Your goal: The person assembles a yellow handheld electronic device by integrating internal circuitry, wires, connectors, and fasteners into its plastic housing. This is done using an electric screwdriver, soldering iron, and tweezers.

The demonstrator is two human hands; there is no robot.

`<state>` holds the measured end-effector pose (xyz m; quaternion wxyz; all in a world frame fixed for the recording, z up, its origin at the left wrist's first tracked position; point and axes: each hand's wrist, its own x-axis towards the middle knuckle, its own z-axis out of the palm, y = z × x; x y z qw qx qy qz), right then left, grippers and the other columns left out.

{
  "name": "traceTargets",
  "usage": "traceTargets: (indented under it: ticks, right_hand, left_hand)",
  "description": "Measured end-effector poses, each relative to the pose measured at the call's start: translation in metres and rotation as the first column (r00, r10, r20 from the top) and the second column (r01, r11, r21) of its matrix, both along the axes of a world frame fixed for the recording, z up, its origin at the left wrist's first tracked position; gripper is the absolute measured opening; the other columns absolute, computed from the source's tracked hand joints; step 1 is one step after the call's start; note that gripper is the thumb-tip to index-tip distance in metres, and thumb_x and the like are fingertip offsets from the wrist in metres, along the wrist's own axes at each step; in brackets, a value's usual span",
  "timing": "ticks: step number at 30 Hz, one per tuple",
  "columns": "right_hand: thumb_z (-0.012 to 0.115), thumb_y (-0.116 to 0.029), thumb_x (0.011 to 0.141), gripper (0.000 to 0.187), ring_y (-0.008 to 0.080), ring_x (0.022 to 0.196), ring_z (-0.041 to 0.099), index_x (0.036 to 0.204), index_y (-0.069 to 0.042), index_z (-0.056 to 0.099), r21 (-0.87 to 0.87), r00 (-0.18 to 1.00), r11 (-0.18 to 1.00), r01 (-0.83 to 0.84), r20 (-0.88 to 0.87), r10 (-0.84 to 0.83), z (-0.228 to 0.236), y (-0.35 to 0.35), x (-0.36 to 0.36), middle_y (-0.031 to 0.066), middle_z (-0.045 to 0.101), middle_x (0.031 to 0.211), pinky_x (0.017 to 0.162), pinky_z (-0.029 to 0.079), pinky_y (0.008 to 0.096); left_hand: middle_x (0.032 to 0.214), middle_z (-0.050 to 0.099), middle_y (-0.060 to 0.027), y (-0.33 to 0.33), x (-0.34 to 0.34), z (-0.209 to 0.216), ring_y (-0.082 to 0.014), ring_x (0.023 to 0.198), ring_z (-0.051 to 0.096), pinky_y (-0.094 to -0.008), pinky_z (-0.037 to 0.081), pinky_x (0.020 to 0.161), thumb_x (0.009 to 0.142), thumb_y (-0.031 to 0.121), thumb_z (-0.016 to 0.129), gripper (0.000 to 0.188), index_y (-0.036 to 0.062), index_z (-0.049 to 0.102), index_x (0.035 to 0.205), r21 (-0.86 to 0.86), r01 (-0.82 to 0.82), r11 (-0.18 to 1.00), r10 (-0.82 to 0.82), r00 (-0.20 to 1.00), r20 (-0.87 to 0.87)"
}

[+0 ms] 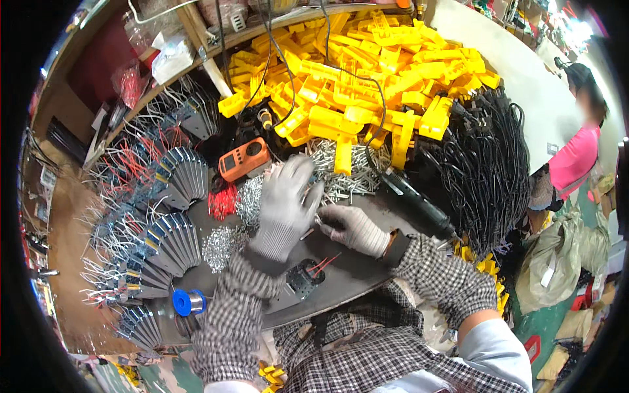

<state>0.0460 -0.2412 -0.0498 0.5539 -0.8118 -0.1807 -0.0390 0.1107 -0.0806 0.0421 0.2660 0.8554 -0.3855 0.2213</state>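
My left hand [286, 203], in a grey knit glove, reaches over small piles of metal parts with its fingers stretched out and slightly apart. Beneath and beside it are small silver screws [249, 202] and a heap of longer metal pins [341, 171]. Just to its right, my right hand [357, 230], gloved too, has its fingers curled in a pinch. A tiny thing may sit at those fingertips, too small to name. On the dark work surface below the hands lies a black plate-like part [304, 278] with two red wires.
Yellow plastic housings [367, 78] are heaped at the back. Black cables [485, 164] and a power screwdriver [419, 203] lie right. An orange meter [244, 159], red wires [223, 202], a blue solder spool [189, 302] and fanned circuit assemblies [173, 245] are left. A person [580, 154] is far right.
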Motion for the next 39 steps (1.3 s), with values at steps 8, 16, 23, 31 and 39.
traceTargets:
  ticks: [8,16,23,31,39]
  right_hand:
    - [0.063,-0.009,0.085,0.031,0.0374,0.090,0.062,0.115,-0.006,0.056,-0.159,0.967,0.986,-0.047,0.240,0.085,-0.017,0.006,-0.003,0.0166,0.060,0.099,0.076,0.052,0.0431]
    - [0.066,-0.021,0.089,0.042,0.0355,0.087,0.065,0.125,-0.004,0.055,-0.044,0.956,0.973,0.226,0.200,-0.213,-0.016,0.002,0.005,0.0200,0.065,0.096,0.074,0.053,0.0410]
    - [0.064,-0.012,0.087,0.025,0.0166,0.075,0.064,0.108,0.002,0.064,0.187,0.945,0.959,0.214,-0.289,-0.155,0.001,-0.009,0.008,0.0105,0.068,0.086,0.069,0.051,0.0291]
    - [0.068,-0.016,0.088,0.014,0.0052,0.057,0.051,0.096,-0.005,0.063,0.688,0.941,0.665,0.290,-0.332,-0.067,0.068,-0.017,-0.026,-0.0020,0.060,0.071,0.053,0.040,0.0193]
    - [0.069,-0.021,0.089,0.018,0.0042,0.058,0.054,0.090,-0.004,0.062,0.705,0.965,0.681,0.198,-0.261,-0.011,0.105,0.044,-0.042,-0.0018,0.060,0.071,0.053,0.042,0.0201]
  left_hand:
    - [0.104,0.061,-0.0093,-0.129,0.182,0.018,-0.0304,0.097,0.065,-0.0427,0.052,0.079,0.084,0.012,0.058,0.017,0.0128,0.066,0.099,0.605,-0.175,0.777,0.128,0.984,0.120]
    - [0.100,0.070,-0.0129,-0.161,0.186,0.105,-0.0286,0.091,0.068,-0.0418,0.053,0.083,0.085,0.018,0.063,0.020,0.0139,0.069,0.103,0.673,-0.106,0.732,-0.020,0.984,0.177]
    - [0.114,0.064,-0.0229,-0.135,0.105,0.161,-0.0328,0.104,0.063,-0.0411,0.050,0.089,0.086,0.035,0.067,0.042,0.0015,0.065,0.111,0.695,-0.105,0.711,0.138,0.990,0.009]
    - [0.125,0.060,-0.0132,0.026,-0.005,0.030,-0.0217,0.115,0.059,-0.0365,0.045,0.101,0.098,0.022,0.057,0.040,0.0019,0.051,0.132,-0.778,-0.007,0.628,-0.501,0.762,-0.411]
    - [0.126,0.059,-0.0114,0.037,-0.123,-0.042,-0.0249,0.116,0.056,-0.0433,0.042,0.106,0.094,0.022,0.064,0.046,0.0041,0.049,0.134,-0.812,-0.581,0.060,-0.880,0.353,-0.318]
